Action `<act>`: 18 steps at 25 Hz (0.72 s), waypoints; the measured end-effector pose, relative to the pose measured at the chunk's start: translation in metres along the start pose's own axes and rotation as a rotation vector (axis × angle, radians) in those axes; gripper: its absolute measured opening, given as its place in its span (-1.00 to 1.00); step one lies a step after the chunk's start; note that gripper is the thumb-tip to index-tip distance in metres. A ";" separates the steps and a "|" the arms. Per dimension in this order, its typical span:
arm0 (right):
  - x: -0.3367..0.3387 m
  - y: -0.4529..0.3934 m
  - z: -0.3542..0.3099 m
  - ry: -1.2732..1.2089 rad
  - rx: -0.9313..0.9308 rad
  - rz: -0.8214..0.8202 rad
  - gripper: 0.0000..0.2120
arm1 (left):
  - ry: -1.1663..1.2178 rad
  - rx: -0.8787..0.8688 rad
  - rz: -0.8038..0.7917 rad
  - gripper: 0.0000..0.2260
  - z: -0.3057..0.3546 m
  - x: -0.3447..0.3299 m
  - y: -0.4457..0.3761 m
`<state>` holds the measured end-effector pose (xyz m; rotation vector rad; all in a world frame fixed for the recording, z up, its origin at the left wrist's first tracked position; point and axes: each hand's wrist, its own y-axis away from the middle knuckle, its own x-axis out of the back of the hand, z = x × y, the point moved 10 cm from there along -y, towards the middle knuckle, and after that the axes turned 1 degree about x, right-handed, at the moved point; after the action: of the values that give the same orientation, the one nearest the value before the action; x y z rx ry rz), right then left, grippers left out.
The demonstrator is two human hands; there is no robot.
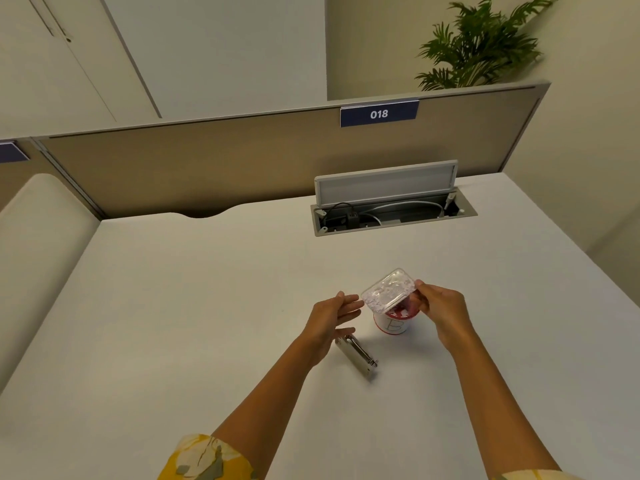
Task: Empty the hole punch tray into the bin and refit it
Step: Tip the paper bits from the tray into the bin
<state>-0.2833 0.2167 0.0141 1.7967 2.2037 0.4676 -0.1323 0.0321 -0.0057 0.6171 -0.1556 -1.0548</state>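
Observation:
A clear plastic hole punch tray point(388, 294) with paper bits inside is tilted above a small white cup with a red rim point(393, 322), which serves as the bin. My right hand point(440, 308) grips the tray at its right end. My left hand point(332, 317) hovers just left of the tray, fingers apart, fingertips close to the tray's left end, holding nothing. The metal hole punch body point(358, 355) lies on the white desk point(173, 323) just in front of the cup, below my left hand.
An open cable hatch point(391, 209) with wires sits in the desk at the back right. A beige partition point(242, 161) with a "018" label runs along the far edge. A plant point(485, 46) stands behind it. A cushioned seat point(38, 244) is at the left.

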 end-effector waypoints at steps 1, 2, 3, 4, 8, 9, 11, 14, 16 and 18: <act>0.011 -0.002 -0.004 0.000 0.014 0.042 -0.80 | -0.051 -0.032 0.012 -0.64 0.002 -0.002 -0.001; 0.020 -0.004 -0.006 0.009 0.028 0.081 -0.80 | -0.116 -0.072 0.028 -0.66 0.005 -0.005 -0.001; 0.028 -0.005 -0.008 0.018 0.040 0.112 -0.80 | -0.204 -0.121 0.043 -0.67 0.008 -0.008 -0.001; 0.035 -0.006 -0.009 0.038 0.053 0.146 -0.79 | -0.309 -0.177 0.056 -0.68 0.011 -0.013 -0.001; 0.050 -0.003 -0.016 0.219 0.138 0.232 -0.75 | -0.691 -0.370 0.060 -0.57 0.019 -0.038 0.004; 0.050 -0.001 -0.018 0.263 0.165 0.241 -0.75 | -0.761 -0.408 0.043 -0.55 0.020 -0.045 0.005; 0.046 0.002 -0.022 0.335 0.220 0.236 -0.77 | -0.918 -0.460 0.022 -0.51 0.018 -0.055 0.006; 0.036 0.009 -0.027 0.419 0.310 0.223 -0.79 | -1.112 -0.552 0.007 -0.48 0.011 -0.061 0.008; 0.030 0.013 -0.028 0.480 0.365 0.223 -0.79 | -1.204 -0.572 -0.014 -0.47 0.004 -0.060 0.008; 0.024 0.017 -0.030 0.522 0.404 0.212 -0.79 | -1.277 -0.567 -0.030 -0.44 0.000 -0.059 0.007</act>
<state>-0.2846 0.2404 0.0481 2.3533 2.6054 0.6305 -0.1561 0.0847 0.0081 -0.6390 -0.9140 -1.3155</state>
